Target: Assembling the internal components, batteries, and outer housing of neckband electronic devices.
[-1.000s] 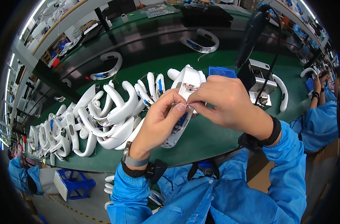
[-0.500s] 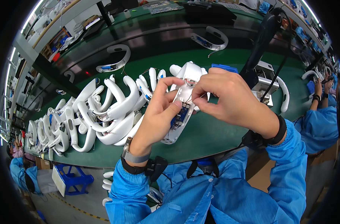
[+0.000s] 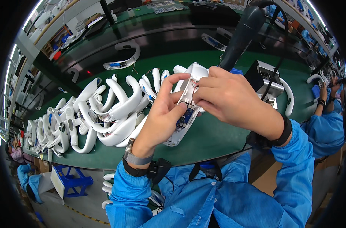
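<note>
My left hand [image 3: 159, 119] grips the left side of an open white plastic housing [image 3: 174, 139], its thumb beside a blue circuit board [image 3: 186, 117] inside and its index finger stretched along the upper part. Thin red and dark wires [image 3: 195, 84] run through the upper cavity. Over them, from the right, comes my right hand [image 3: 230, 97], its fingers pinched together at the wires; the fingertips are partly hidden. The housing lies tilted above the green bench, its rounded end pointing away from me.
Many curved white housings [image 3: 121, 104] lie heaped on the left. A dark tool like an electric screwdriver [image 3: 243, 36] hangs close beyond my right hand. A metal fixture [image 3: 271, 81] stands at right. On the dark belt behind lies a curved white part [image 3: 129, 60]. Another person [image 3: 324, 127] works at far right.
My right fingers have shifted slightly up and left, closing in on the housing. The hanging tool has swung left. Curved parts on the belt have moved right.
</note>
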`<state>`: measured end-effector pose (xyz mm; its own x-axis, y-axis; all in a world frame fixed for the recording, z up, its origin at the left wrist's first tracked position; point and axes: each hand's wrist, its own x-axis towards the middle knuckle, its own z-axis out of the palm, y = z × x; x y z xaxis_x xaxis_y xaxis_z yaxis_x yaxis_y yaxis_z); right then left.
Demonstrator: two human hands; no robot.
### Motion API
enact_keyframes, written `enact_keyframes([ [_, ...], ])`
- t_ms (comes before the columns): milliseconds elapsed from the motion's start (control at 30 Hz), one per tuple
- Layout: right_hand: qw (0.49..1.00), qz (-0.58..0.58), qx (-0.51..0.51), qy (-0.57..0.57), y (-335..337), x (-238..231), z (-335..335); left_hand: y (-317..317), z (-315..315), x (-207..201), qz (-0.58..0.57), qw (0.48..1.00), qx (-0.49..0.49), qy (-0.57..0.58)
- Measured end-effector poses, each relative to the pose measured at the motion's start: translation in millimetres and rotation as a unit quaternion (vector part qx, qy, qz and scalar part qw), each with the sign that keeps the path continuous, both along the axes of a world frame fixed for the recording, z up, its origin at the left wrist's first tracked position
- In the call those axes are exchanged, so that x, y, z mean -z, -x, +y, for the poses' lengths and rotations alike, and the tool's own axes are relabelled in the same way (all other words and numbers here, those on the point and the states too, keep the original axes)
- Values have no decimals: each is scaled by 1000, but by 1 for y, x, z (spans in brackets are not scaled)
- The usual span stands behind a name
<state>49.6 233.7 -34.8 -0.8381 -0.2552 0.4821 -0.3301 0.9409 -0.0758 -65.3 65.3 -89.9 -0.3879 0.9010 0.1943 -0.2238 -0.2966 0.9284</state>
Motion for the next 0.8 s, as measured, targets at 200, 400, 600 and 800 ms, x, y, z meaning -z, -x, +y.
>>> enact_keyframes([
  [200, 998, 14, -32, -54, 5, -1, 1, 1, -1, 2, 81, 996, -26, 40],
  [400, 996, 8, -73, -59, 7, 0, 6, -2, 0, 1, 72, 996, -17, 40],
  [600, 995, 4, -67, -71, 7, -1, 3, -6, 2, 2, 71, 996, -33, 31],
  [800, 995, -36, -47, -78, 2, -8, 4, -9, 2, 2, 67, 997, -21, 36],
])
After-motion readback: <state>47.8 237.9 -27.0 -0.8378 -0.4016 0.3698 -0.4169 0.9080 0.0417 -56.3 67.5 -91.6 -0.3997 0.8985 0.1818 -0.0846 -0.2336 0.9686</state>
